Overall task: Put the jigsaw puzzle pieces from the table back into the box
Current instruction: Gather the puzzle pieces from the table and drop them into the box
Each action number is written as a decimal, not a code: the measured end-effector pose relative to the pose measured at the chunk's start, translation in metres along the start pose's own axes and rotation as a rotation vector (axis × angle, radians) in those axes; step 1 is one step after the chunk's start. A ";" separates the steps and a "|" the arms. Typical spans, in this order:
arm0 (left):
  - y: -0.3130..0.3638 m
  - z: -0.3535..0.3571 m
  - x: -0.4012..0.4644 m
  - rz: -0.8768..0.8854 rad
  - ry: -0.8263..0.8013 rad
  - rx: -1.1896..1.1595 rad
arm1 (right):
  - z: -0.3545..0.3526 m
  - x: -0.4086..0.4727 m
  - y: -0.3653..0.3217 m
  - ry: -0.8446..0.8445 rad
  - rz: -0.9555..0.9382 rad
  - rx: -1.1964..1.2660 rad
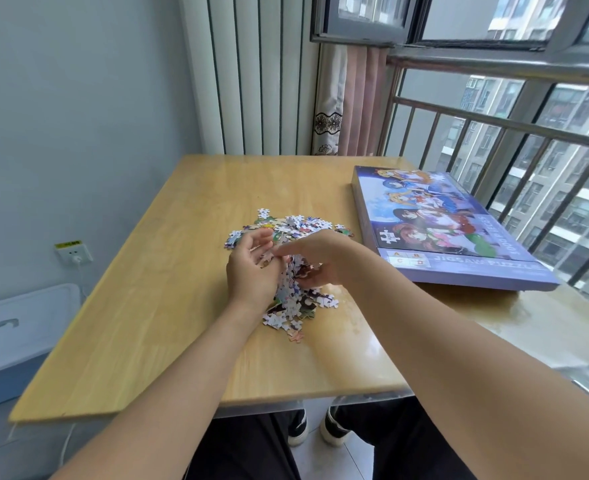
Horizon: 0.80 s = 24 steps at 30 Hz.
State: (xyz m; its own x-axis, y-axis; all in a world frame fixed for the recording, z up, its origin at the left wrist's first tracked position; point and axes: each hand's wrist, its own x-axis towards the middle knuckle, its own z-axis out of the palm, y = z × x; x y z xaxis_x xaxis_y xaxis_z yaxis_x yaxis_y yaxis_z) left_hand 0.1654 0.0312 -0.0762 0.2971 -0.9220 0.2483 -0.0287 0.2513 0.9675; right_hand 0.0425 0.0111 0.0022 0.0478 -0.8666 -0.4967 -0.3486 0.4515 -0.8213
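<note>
I see the puzzle pieces point(288, 265) as a loose heap of small, knobbed cardboard bits, mostly white and pale purple with flecks of colour, lying mid-tabletop point(168, 271); my left hand point(253, 268) cups the heap from its left side, fingers curled upward around a clump; my right hand point(315, 259) presses in from the right, fingers bent onto the same clump, so both hands grip pieces between them; more pieces spread beyond and nearer than the hands; the box point(449, 226), flat, rectangular, glossy, purple-edged with cartoon figures printed on top, lies closed to the right, apart from the heap; the tabletop is smooth pale wood, shiny.
</note>
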 end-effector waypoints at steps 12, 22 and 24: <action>0.012 0.015 0.026 -0.060 0.068 -0.055 | 0.005 0.020 0.013 -0.150 -0.195 0.317; 0.034 0.050 0.024 -0.147 -0.136 -0.172 | -0.013 0.012 0.015 -0.067 -0.151 0.392; 0.033 0.052 0.027 -0.136 -0.099 -0.215 | -0.021 0.010 0.018 -0.046 -0.138 0.437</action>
State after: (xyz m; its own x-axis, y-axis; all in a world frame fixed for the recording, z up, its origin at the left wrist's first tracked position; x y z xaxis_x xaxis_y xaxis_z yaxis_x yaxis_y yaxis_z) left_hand 0.1227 -0.0003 -0.0352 0.1891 -0.9732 0.1307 0.2115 0.1703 0.9624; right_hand 0.0170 0.0063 -0.0119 0.1110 -0.9189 -0.3785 0.0909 0.3887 -0.9169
